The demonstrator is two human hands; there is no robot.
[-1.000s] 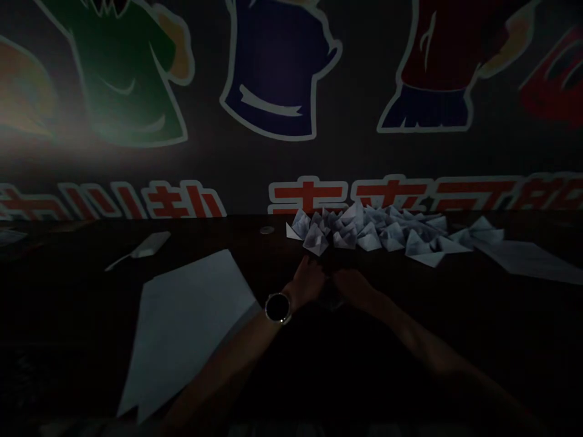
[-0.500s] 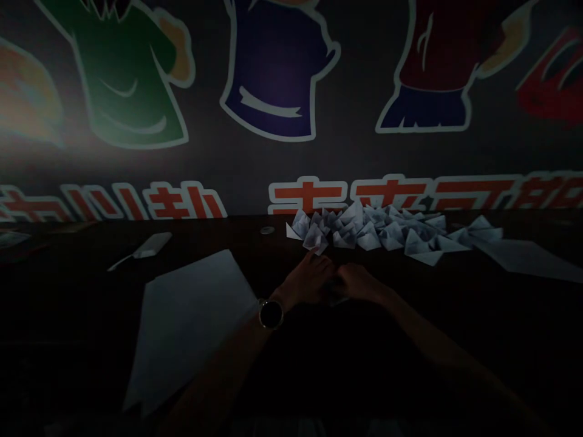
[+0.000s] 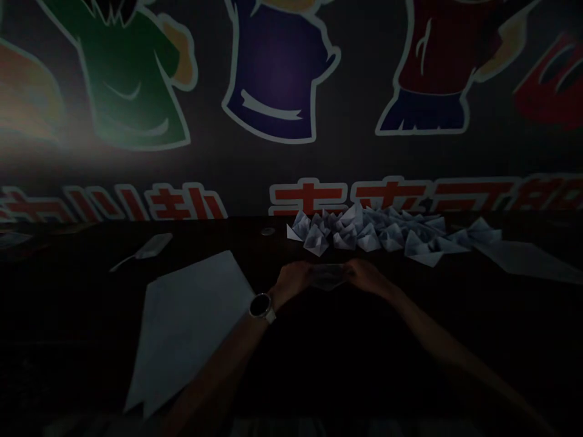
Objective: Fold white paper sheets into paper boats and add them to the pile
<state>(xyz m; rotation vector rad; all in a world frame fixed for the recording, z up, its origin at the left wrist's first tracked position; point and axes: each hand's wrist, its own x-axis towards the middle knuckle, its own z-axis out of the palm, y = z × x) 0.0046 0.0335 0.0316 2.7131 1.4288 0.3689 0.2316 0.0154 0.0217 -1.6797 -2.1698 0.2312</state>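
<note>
A small piece of folded paper is stretched between my two hands over the dark table. My left hand, with a round watch on its wrist, grips the paper's left end. At the other end my right hand pinches it; the fingertips of both hands are hard to make out in the dim light. Just beyond them stands a cluster of folded paper boats, their pointed peaks up.
White paper sheets lie stacked to the left, partly under my left forearm. Farther back are a pale object with a thin end and a small round disc. Another sheet lies right. A wall with painted figures rises behind.
My hands were close together with the paper mostly hidden. They have drawn apart, the left hand moving left, and the folded paper now shows between them.
</note>
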